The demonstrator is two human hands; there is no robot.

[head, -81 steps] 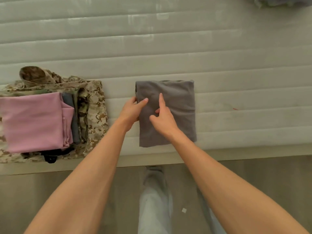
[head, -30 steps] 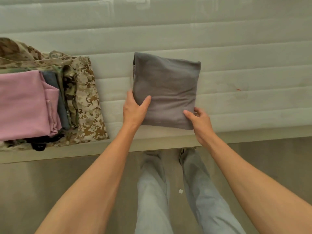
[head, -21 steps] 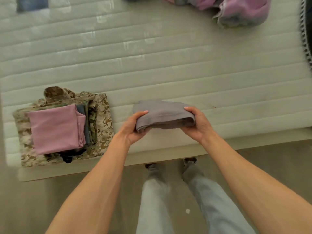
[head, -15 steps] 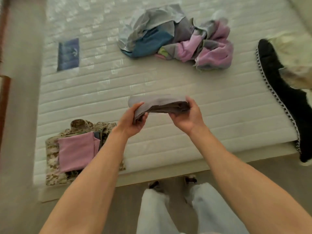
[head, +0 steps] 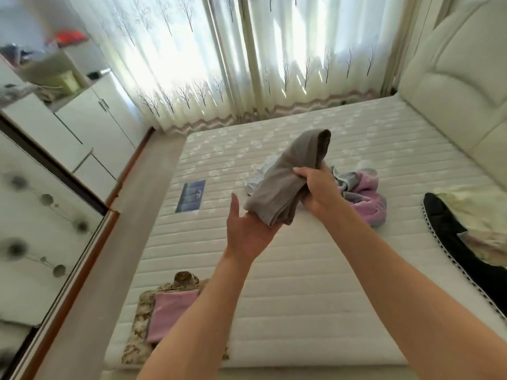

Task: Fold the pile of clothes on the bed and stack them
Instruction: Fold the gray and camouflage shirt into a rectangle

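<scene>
Bare mattress (head: 315, 297) below. Grey folded garment (head: 288, 182) aloft: pinched by right hand (head: 319, 192), propped on spread left hand (head: 248, 231). Near left elbow, started stack (head: 167, 316), pink-topped. Beyond right hand, unfolded pile (head: 362, 193) left.

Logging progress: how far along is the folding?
Done: a stack sits near the bed's edge, pink piece on top. In hand: the folded grey garment, gripped by the right hand, left hand open beneath it. Left: stacking it, then the unfolded pile.
</scene>
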